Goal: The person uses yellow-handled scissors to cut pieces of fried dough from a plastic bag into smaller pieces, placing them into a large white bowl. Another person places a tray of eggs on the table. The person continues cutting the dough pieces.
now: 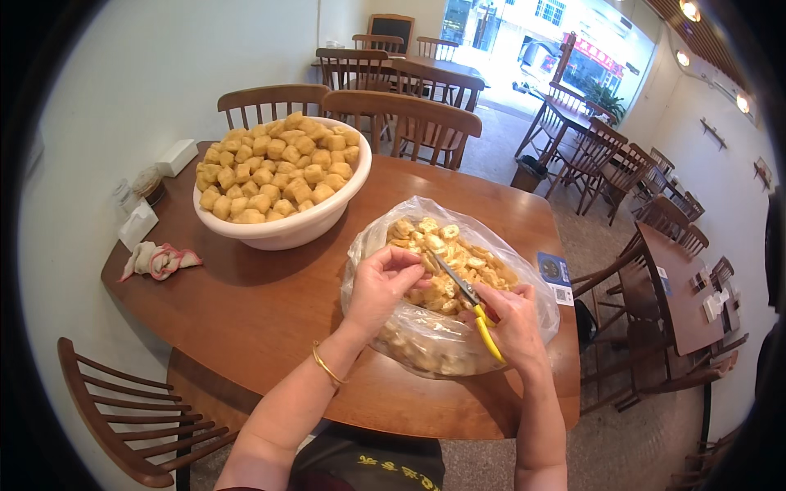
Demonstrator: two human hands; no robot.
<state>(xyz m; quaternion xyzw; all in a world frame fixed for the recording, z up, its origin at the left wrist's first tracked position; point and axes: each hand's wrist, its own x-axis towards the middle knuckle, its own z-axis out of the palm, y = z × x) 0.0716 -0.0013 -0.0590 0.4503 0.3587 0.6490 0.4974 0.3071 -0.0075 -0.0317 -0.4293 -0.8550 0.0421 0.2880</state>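
My right hand [514,319] grips a pair of scissors [457,279] with yellow handles, blades pointing up and left over a clear plastic bag [528,258]. At the blade tips, my left hand [379,285] pinches a small piece of fried tofu puff [428,265] between thumb and fingers. Inside the wide-mouthed bag lie many cut tofu puffs [485,264], pale insides showing. Further left, a white plastic basin [276,236] is heaped above its rim with whole golden tofu puffs [270,169].
The wooden table [245,313] carries a crumpled cloth [161,261], a tissue box [138,226], a glass jar [149,184] and a blue-and-white card [556,276] at its right edge. Wooden chairs [402,113] stand beyond it, another [116,417] at lower left.
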